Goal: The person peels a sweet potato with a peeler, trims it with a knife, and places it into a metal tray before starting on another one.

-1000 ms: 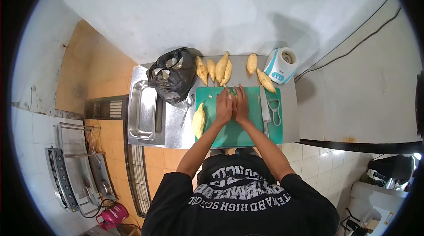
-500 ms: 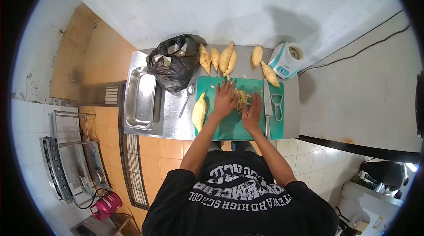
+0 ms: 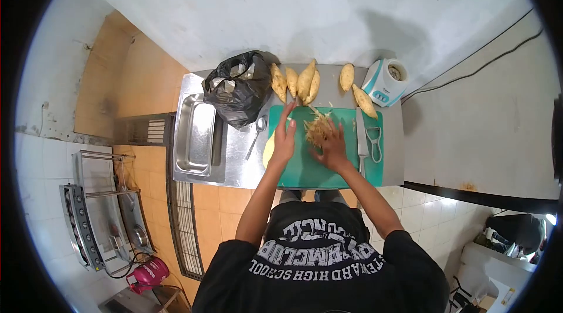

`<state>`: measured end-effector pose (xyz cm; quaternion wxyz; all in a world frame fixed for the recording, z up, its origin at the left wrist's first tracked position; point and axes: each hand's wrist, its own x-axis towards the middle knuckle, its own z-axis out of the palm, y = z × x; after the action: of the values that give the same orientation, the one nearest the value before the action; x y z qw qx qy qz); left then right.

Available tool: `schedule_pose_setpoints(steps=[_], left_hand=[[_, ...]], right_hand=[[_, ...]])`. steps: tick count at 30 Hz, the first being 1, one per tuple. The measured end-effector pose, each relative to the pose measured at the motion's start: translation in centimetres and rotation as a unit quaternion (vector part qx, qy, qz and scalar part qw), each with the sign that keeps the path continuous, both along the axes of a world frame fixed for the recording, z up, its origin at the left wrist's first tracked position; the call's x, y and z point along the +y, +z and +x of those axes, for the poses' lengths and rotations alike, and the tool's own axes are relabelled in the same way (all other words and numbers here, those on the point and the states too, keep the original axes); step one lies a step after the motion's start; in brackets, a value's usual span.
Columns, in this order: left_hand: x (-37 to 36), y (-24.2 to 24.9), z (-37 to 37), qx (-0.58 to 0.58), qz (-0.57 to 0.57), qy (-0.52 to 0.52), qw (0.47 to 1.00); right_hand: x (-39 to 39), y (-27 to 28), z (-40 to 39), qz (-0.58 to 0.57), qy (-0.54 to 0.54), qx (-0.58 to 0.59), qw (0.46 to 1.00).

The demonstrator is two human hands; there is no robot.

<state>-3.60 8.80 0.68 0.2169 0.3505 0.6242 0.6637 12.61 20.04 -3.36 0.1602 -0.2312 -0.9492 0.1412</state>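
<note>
On the green cutting board (image 3: 299,172) lies a heap of thin, pale yellow-brown shreds (image 3: 315,123). My right hand (image 3: 332,149) rests on the heap's right side with its fingers spread. Left of the heap, my left hand (image 3: 284,142) is open, fingers stretched forward and holding nothing. A peeled yellow root (image 3: 268,150), shaped like a sweet potato, sits at the board's left edge, partly hidden by that hand. A large knife (image 3: 361,140) and a white peeler (image 3: 374,144) lie side by side along the right of the board.
Several unpeeled sweet potatoes (image 3: 305,81) lie along the wall. A black plastic bag (image 3: 240,99) and a spoon (image 3: 255,136) are left of the board, beside a steel sink (image 3: 193,163). A white-and-blue appliance base (image 3: 386,82) with a cable stands at the back right.
My left hand has moved left, off the shreds and in front of the peeled root. My right hand has shifted onto the heap, which looks more gathered. The view has shifted slightly.
</note>
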Motion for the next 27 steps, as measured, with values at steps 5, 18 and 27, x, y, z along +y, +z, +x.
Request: schedule_pose_setpoints(steps=[5,18,27], left_hand=[[-2.9,-1.5,1.4,0.028,-0.080,0.024,0.996],[1.1,-5.7,4.8,0.060,-0.156,0.036,0.985],[7.6,-8.6,7.9,0.066,-0.152,0.002,0.986]], right_hand=[[2.7,-2.9,-2.2,0.030,0.128,0.091,0.987],[8.8,-2.8,-4.0,0.083,0.414,0.093,0.902],[17.3,-1.3,-6.9,0.046,0.359,0.100,0.927]])
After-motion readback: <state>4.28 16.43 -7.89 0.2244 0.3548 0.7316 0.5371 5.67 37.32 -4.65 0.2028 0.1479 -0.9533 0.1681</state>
